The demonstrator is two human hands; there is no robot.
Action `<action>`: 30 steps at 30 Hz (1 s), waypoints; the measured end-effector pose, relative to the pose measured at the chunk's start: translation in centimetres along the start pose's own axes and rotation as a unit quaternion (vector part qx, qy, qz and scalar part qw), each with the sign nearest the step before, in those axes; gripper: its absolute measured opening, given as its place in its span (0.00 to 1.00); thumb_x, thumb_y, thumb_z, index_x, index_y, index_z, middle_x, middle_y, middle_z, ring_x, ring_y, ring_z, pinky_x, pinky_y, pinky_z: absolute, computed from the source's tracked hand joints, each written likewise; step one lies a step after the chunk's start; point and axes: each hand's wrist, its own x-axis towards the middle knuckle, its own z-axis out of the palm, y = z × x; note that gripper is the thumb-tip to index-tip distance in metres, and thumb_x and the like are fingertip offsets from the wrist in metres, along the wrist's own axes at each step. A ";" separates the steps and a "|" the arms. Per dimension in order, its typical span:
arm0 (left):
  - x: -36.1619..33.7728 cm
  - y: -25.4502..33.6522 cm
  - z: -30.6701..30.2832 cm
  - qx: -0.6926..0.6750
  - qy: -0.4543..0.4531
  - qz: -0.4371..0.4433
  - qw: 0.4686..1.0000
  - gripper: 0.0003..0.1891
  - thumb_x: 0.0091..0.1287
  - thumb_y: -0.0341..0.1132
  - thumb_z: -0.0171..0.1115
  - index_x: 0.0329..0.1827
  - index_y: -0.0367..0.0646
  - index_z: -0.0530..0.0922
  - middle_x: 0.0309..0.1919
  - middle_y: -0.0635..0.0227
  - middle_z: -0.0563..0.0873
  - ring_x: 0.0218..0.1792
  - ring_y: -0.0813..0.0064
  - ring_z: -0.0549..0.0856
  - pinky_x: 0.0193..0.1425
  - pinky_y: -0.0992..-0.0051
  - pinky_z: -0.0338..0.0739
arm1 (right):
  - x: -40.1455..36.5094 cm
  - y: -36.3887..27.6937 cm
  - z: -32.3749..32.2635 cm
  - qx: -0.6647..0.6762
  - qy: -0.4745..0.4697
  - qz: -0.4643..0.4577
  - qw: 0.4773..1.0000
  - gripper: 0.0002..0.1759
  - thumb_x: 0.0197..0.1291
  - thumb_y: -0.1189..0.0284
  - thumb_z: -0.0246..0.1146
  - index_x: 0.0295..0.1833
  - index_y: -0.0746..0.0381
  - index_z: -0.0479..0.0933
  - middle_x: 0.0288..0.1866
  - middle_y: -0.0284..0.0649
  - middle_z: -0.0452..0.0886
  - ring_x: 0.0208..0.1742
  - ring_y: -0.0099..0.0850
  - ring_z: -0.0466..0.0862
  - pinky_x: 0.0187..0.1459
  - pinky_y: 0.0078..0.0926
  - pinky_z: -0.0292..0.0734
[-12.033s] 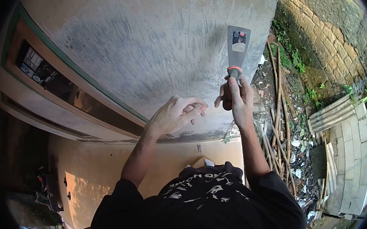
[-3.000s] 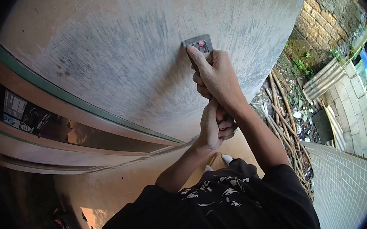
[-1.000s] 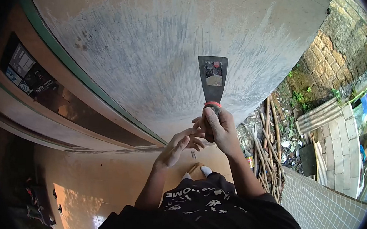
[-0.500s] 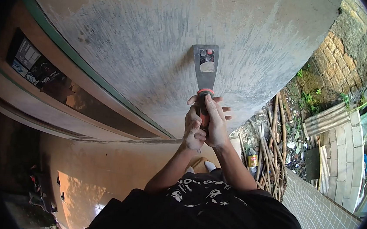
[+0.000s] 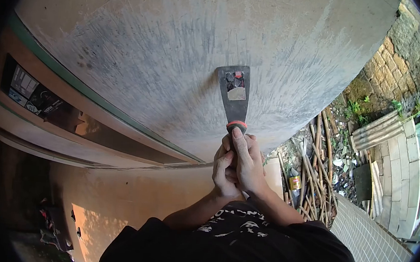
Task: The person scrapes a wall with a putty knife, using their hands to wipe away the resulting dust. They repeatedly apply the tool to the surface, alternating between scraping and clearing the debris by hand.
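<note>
A putty knife (image 5: 234, 85) was held up before the wall (image 5: 150, 66).
The left hand (image 5: 223, 176) and right hand (image 5: 250, 173) were clasped together round its handle (image 5: 237, 127); whether the blade (image 5: 237, 107) touched the wall's scratched surface was unclear.

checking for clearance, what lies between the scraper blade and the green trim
Only streaked wall, partly in shadow, lies between the scraper blade and the green trim; the head view shows this.

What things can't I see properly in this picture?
All in the head view:
- Most of the scraper's handle: hidden by the right hand and left hand.
- Words on its sticker: too small.
- Feet: out of sight, probably behind the shirt.
- Brick wall's far end: cut off by the picture's edge.
</note>
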 end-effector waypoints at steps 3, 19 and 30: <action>-0.4 0.8 0.8 -0.009 0.025 -0.021 0.999 0.23 0.60 0.41 0.44 0.53 0.34 0.65 0.50 0.52 0.75 0.50 0.63 0.78 0.56 0.66 0.74 | -0.3 -0.4 0.9 0.009 0.042 0.021 0.999 0.24 0.73 0.54 0.46 0.29 0.60 0.70 0.22 0.34 0.70 0.29 0.23 0.70 0.34 0.25 0.66; 0.3 2.0 1.3 -0.025 -0.038 0.083 0.995 0.24 0.74 0.42 0.38 0.67 0.41 0.67 0.57 0.64 0.78 0.55 0.68 0.78 0.60 0.67 0.71 | 0.7 -3.9 0.8 0.007 0.032 0.075 0.997 0.24 0.71 0.52 0.49 0.35 0.61 0.75 0.31 0.37 0.72 0.37 0.24 0.73 0.41 0.24 0.69; -0.8 0.9 2.8 -0.060 0.027 -0.065 0.996 0.24 0.66 0.46 0.37 0.59 0.40 0.63 0.48 0.55 0.74 0.46 0.62 0.79 0.49 0.64 0.76 | -1.5 -3.6 0.9 0.216 0.070 0.149 0.962 0.19 0.72 0.55 0.50 0.35 0.59 0.66 0.20 0.27 0.63 0.13 0.13 0.59 0.10 0.11 0.49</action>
